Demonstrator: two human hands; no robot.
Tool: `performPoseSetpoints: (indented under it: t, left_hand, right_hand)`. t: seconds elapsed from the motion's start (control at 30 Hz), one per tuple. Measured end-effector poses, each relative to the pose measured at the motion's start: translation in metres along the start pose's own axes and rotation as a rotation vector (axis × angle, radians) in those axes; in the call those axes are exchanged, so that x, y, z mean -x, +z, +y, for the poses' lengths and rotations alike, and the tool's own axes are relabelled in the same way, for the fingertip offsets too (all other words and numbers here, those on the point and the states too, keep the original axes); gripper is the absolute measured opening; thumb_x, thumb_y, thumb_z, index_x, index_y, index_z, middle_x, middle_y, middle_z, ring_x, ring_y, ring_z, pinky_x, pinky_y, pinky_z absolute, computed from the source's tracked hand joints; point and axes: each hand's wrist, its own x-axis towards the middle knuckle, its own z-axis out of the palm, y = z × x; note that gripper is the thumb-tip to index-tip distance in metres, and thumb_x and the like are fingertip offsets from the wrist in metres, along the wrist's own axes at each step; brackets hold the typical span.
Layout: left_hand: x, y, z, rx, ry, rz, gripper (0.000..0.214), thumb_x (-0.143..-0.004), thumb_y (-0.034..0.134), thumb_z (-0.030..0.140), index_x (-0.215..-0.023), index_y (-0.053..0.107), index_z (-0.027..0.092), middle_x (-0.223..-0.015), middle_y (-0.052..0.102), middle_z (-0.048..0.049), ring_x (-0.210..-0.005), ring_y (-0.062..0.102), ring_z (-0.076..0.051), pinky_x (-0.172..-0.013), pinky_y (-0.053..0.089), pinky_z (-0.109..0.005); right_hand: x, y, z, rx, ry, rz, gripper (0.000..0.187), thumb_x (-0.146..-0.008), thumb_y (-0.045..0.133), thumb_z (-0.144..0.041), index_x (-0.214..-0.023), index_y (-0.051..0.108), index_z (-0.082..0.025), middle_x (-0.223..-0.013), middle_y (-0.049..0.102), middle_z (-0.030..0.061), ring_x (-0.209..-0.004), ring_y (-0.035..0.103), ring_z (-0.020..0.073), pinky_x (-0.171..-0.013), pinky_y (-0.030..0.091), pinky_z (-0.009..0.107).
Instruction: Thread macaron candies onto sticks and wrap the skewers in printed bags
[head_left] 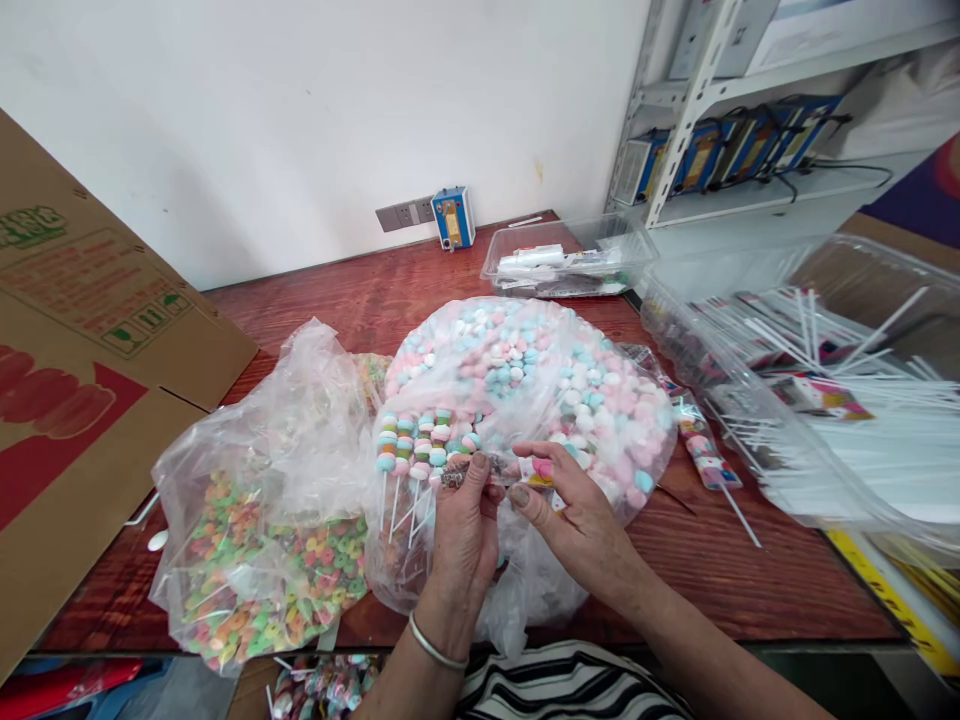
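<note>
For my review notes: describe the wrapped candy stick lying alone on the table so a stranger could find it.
Start at the big clear bag of pastel candies mid-table. Just off its right edge lies a wrapped candy stick, alone on bare red-brown wood. Unlike the skewers by the hands, it is sealed in printed wrapping.

A: so where's everything sitting on the table (pixel 337 300)?

B: marshmallow bag (pixel 540 380) dead center, ring-candy bag (pixel 262 540) at 8 o'clock, cardboard box (pixel 82 380) at 9, stick bin (pixel 825 400) at 3 (small tray (pixel 570 262) behind, around 1).

Two hands (pixel 465 525) (pixel 577 515), two candy bags (pixel 525 390) (pixel 262 540), one cardboard box (pixel 82 400), two clear trays (pixel 570 260) (pixel 825 390)
</note>
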Motion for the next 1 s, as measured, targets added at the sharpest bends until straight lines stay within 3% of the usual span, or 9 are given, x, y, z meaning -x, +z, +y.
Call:
performPoseSetpoints:
  t: [0.13,0.27,0.43,0.6,0.7,0.83,0.9,1.0]
  left_hand:
    - [0.004,0.003,-0.004,-0.096,-0.066,-0.085,0.024,-0.070,0.082,0.023,-0.089,0.068,0.016,-0.080,0.065,0.0019,-0.064,0.058,-0.006,-0.059,0.048,-0.016]
    - [0.005,0.004,-0.003,-0.196,-0.094,-0.166,0.019,-0.072,0.080,0.024,-0.084,0.068,0.014,-0.075,0.066,0.0003,-0.064,0.058,-0.008,-0.061,0.047,-0.018]
    - [0.006,0.004,-0.004,-0.215,-0.096,-0.182,0.015,-0.074,0.079,0.022,-0.082,0.068,0.015,-0.080,0.068,-0.0017,-0.075,0.063,-0.012,-0.071,0.051,-0.023]
    - [0.006,-0.004,0.001,-0.153,-0.058,-0.142,0.014,-0.073,0.079,0.020,-0.078,0.068,0.014,-0.074,0.065,-0.0007,-0.068,0.061,-0.010,-0.064,0.050,-0.020]
    - [0.001,-0.018,0.023,-0.030,0.041,-0.034,0.018,-0.069,0.082,0.015,-0.076,0.065,0.016,-0.072,0.062,0.0028,-0.062,0.057,-0.006,-0.057,0.047,-0.016]
    - [-0.005,-0.046,0.072,0.138,0.142,0.065,0.018,-0.072,0.080,0.013,-0.074,0.062,0.015,-0.074,0.064,0.0026,-0.066,0.059,-0.006,-0.060,0.050,-0.015]
    - [-0.004,-0.057,0.094,0.170,0.192,0.052,0.017,-0.075,0.077,0.014,-0.072,0.061,0.016,-0.072,0.065,0.0031,-0.063,0.058,-0.006,-0.061,0.050,-0.016]
    - [0.002,-0.067,0.111,0.173,0.236,-0.011,0.019,-0.073,0.079,0.014,-0.071,0.060,0.016,-0.070,0.063,0.0043,-0.060,0.056,-0.005,-0.060,0.050,-0.016]
  right_hand:
    - [0.000,-0.002,0.010,-0.035,0.072,0.047,0.031,-0.099,0.045,-0.034,-0.094,0.072,-0.021,-0.121,0.062,0.0089,-0.111,0.059,0.0203,-0.094,0.048,0.032]
    - [-0.001,-0.005,0.015,-0.056,0.097,0.045,0.031,-0.099,0.045,-0.034,-0.095,0.074,-0.022,-0.122,0.063,0.0087,-0.112,0.060,0.0201,-0.095,0.048,0.033]
    - [-0.001,-0.006,0.014,-0.053,0.113,0.041,0.029,-0.098,0.047,-0.033,-0.101,0.074,-0.023,-0.126,0.062,0.0077,-0.115,0.058,0.0204,-0.101,0.046,0.035]
    - [0.004,-0.003,0.008,-0.068,0.101,-0.042,0.028,-0.097,0.048,-0.034,-0.104,0.074,-0.025,-0.127,0.062,0.0068,-0.118,0.057,0.0221,-0.101,0.046,0.036]
    - [0.003,-0.003,0.005,-0.067,0.098,-0.052,0.026,-0.097,0.049,-0.033,-0.097,0.074,-0.024,-0.123,0.064,0.0075,-0.113,0.060,0.0233,-0.097,0.048,0.037]
    - [-0.010,0.003,0.000,0.044,0.073,-0.093,0.026,-0.096,0.048,-0.031,-0.094,0.072,-0.023,-0.111,0.070,0.0067,-0.102,0.064,0.0224,-0.090,0.050,0.035]
    - [-0.018,0.017,-0.004,0.122,0.039,-0.197,0.023,-0.095,0.048,-0.027,-0.098,0.071,-0.023,-0.102,0.072,0.0048,-0.095,0.065,0.0208,-0.084,0.050,0.032]
    - [-0.026,0.055,-0.009,0.294,0.009,-0.436,0.025,-0.095,0.046,-0.022,-0.106,0.069,-0.023,-0.095,0.074,0.0029,-0.086,0.067,0.0191,-0.075,0.048,0.028]
